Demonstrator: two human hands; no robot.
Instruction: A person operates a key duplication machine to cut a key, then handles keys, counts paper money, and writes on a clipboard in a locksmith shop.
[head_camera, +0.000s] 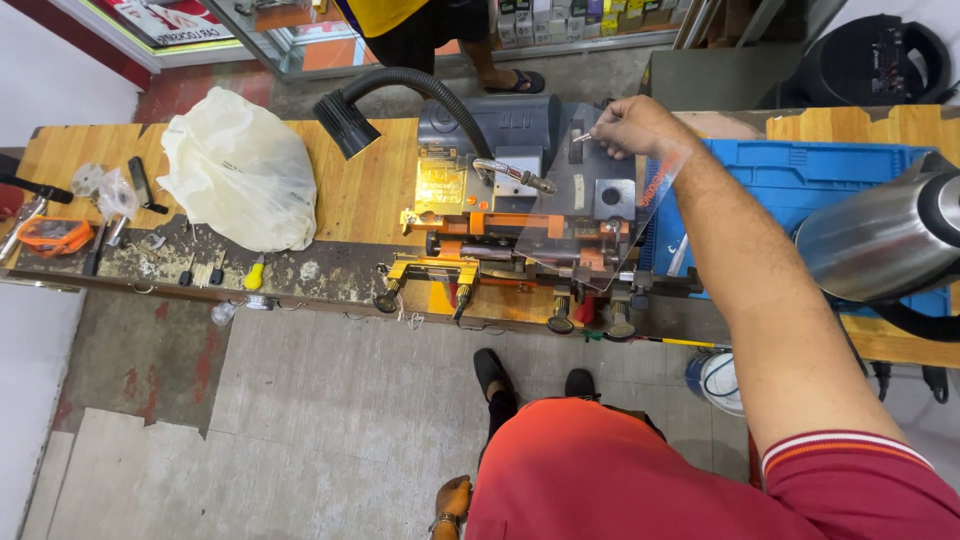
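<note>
Wooden and worn, the bench (350, 190) runs across a small shop with a patchy tiled floor below. On it stands a key-cutting machine (500, 190) with orange clamps and a clear plastic guard (600, 215). Right hand (640, 125) reaches over the top of the machine, its grip pinched on a small metal key (581, 136) held just above the grey housing. Left hand (452, 497) hangs low beside the leg, well away from the grip; whether its fingers are curled or loose I cannot tell. Judging by the pose, the key is being brought to or lifted from the machine, and seating it would call for getting under the guard to the clamps nearer the person. Just left of the grip arches a black gooseneck lamp (345, 120); further left lies a crumpled plastic bag (235, 165). To the right of the grip sit a blue mat (800, 180) and a shiny steel vessel (880, 240)
</note>
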